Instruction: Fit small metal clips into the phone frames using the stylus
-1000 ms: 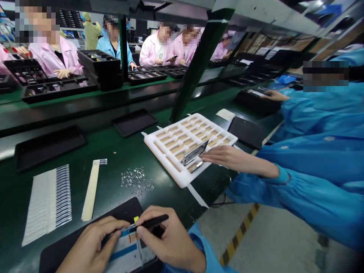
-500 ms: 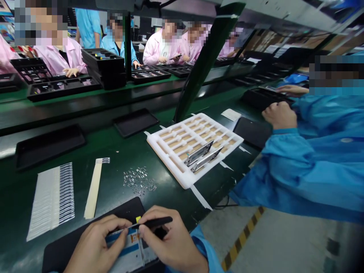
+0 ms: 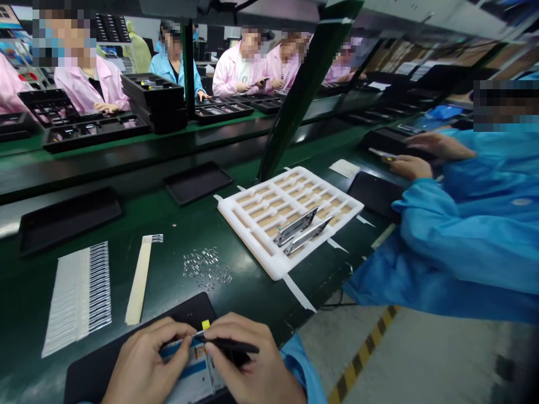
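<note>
My left hand (image 3: 147, 359) grips the edge of a phone frame (image 3: 194, 382) between thumb and fingers. The frame is silvery, with blue strips and a small orange flex part, and a yellow tab (image 3: 205, 325) sticks up at its far edge. Pinched in my right hand (image 3: 259, 359) is a slim black tool, seemingly tweezers (image 3: 238, 345), whose tip lies at the frame's upper edge. Both hands hide much of the frame and the tip. Beneath them lies a black mat (image 3: 105, 359).
A white foam tray (image 3: 252, 247) holds two upright phone frames (image 3: 297, 227). Tiny metal pieces (image 3: 206, 266) lie scattered ahead, beside paper strips (image 3: 138, 286) and a fringed white stack (image 3: 71, 303). Black trays (image 3: 197, 182) stand behind. A co-worker's blue sleeve (image 3: 446, 235) is at right.
The black tool's rear end has tipped slightly downward in my right hand. My left hand keeps its grip on the frame. The co-worker at right now holds up a small flat object.
</note>
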A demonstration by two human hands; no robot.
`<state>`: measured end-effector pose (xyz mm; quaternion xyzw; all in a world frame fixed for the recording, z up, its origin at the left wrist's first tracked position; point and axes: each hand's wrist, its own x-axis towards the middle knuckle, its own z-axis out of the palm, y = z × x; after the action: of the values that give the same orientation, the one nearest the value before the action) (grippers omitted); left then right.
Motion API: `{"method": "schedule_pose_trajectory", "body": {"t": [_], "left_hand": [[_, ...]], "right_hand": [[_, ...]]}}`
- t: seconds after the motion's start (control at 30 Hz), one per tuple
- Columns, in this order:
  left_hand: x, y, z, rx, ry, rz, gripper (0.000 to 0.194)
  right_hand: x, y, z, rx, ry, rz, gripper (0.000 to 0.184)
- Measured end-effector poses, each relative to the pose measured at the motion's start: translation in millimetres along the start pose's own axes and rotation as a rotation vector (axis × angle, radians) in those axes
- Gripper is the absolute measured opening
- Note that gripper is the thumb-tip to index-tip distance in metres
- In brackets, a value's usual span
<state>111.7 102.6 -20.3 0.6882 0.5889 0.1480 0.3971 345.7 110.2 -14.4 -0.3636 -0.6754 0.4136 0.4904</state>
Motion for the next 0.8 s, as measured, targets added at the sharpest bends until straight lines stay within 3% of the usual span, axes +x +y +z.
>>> {"method": "schedule_pose_trajectory", "body": {"t": [0.13, 0.27, 0.4, 0.53, 0.67, 0.7, 0.8], "left_hand": [[2, 4, -1.6, 0.055, 0.036, 0.088, 0.027], [0, 12, -12.4, 0.192, 0.112, 0.28, 0.027], [-7, 18, -22.2, 0.495, 0.327, 0.527, 0.033], [-14, 20, -22.4, 0.765, 0.387, 0.701, 0.048], [2, 15, -40.3, 0.686, 0.332, 0.563, 0.041], [12, 11, -50.3, 0.683, 0.302, 0.512, 0.039], [58, -8, -86.9, 0.739, 0.372, 0.41, 0.048]], "right_hand": [[-2, 1, -2, -0.06, -0.065, -0.048, 0.02], [-4, 4, -1, -0.119, -0.095, -0.115, 0.022], [-6, 6, 2, -0.094, -0.055, -0.104, 0.021], [-9, 3, 9, -0.113, -0.014, -0.015, 0.02], [-8, 3, 13, -0.088, 0.004, 0.08, 0.019], [-6, 3, 12, -0.059, 0.022, 0.109, 0.016], [-1, 7, 5, 0.018, 0.129, 0.139, 0.012]]}}
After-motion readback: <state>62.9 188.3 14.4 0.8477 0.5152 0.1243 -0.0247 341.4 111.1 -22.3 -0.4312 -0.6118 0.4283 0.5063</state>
